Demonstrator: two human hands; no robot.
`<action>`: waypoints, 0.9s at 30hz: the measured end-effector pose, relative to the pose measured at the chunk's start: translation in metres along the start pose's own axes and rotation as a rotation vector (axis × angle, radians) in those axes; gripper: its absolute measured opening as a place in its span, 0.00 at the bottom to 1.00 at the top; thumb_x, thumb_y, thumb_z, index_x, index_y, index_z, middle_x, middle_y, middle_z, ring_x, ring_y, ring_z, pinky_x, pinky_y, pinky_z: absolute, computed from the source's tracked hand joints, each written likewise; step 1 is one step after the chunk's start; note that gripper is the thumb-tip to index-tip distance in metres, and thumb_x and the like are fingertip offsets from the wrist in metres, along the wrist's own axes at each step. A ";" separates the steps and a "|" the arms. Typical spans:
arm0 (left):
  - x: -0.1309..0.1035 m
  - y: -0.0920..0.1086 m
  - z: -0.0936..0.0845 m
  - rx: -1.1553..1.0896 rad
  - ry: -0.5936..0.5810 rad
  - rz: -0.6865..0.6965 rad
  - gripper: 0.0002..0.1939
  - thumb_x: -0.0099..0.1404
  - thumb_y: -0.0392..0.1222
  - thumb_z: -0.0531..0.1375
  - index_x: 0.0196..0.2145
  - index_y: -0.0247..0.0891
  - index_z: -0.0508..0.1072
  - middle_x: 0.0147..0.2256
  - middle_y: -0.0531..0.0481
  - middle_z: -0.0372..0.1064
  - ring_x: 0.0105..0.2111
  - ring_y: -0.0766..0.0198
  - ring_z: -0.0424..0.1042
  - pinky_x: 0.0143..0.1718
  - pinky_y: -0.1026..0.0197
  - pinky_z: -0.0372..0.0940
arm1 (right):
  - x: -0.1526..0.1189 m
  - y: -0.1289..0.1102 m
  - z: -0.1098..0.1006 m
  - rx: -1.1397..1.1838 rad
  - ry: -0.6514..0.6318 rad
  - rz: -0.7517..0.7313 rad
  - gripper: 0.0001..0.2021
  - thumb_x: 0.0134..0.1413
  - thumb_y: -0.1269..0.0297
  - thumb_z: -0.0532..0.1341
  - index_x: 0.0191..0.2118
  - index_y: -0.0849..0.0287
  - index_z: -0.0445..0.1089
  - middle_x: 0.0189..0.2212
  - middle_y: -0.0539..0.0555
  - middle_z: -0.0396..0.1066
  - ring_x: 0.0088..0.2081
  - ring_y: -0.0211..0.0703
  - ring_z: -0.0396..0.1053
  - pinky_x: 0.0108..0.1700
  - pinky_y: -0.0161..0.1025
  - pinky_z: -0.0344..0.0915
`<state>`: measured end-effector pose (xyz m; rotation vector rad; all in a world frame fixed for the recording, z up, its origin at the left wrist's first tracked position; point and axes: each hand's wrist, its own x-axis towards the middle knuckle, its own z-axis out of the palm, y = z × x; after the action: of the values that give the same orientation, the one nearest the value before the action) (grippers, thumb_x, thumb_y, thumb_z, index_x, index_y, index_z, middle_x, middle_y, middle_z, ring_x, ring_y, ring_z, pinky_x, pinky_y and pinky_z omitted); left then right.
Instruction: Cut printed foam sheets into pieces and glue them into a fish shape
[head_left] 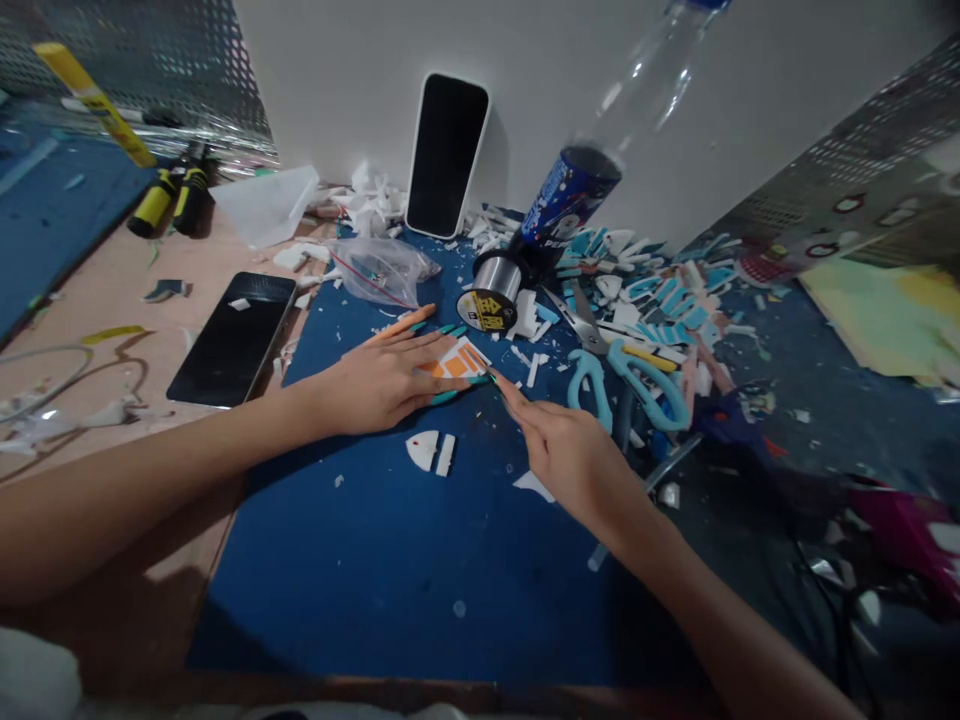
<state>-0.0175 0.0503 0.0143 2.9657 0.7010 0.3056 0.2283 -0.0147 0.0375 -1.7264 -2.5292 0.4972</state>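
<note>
My left hand (382, 380) lies palm down with its fingers stretched out across a small orange-and-white sheet (450, 366) on the blue mat. Long teal nails show at its fingertips. A slim orange stick-like thing (401, 325) lies along the far side of that hand. At the sheet's right edge, my right hand (570, 455) has its fingers pinched together around something thin and dark that I cannot make out. Nearer to me on the mat are a white rounded piece (422, 450) and a narrow white strip (445, 455), side by side with a gap between them.
Behind the hands stand a propped phone (448, 155), a spool (489, 292) and a tilted plastic bottle (570, 195). Blue-handled scissors (649, 385) lie right, amid white and blue scraps (675, 300). Another phone (234, 338) and yellow-black pliers (174, 195) are left.
</note>
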 end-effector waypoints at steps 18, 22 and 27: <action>0.000 -0.002 -0.001 0.069 -0.022 0.017 0.20 0.71 0.42 0.50 0.59 0.45 0.63 0.62 0.39 0.55 0.61 0.47 0.57 0.61 0.37 0.50 | -0.002 -0.004 0.003 -0.037 0.020 -0.001 0.28 0.58 0.76 0.46 0.65 0.64 0.52 0.22 0.53 0.66 0.19 0.35 0.55 0.18 0.32 0.48; 0.000 -0.002 -0.001 0.082 -0.020 0.019 0.20 0.70 0.42 0.51 0.58 0.45 0.64 0.61 0.39 0.58 0.61 0.47 0.57 0.61 0.37 0.51 | -0.002 -0.004 0.002 -0.029 -0.008 0.015 0.29 0.57 0.77 0.47 0.66 0.64 0.50 0.22 0.53 0.66 0.19 0.35 0.56 0.18 0.32 0.49; 0.000 -0.002 0.000 0.090 0.001 0.014 0.20 0.71 0.42 0.51 0.59 0.46 0.63 0.60 0.41 0.60 0.61 0.48 0.58 0.61 0.37 0.52 | -0.003 -0.005 0.000 -0.021 -0.016 0.021 0.29 0.58 0.77 0.48 0.66 0.62 0.50 0.22 0.52 0.65 0.19 0.35 0.56 0.18 0.32 0.50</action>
<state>-0.0187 0.0517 0.0144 3.0568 0.7131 0.2838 0.2252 -0.0195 0.0392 -1.7648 -2.5390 0.4901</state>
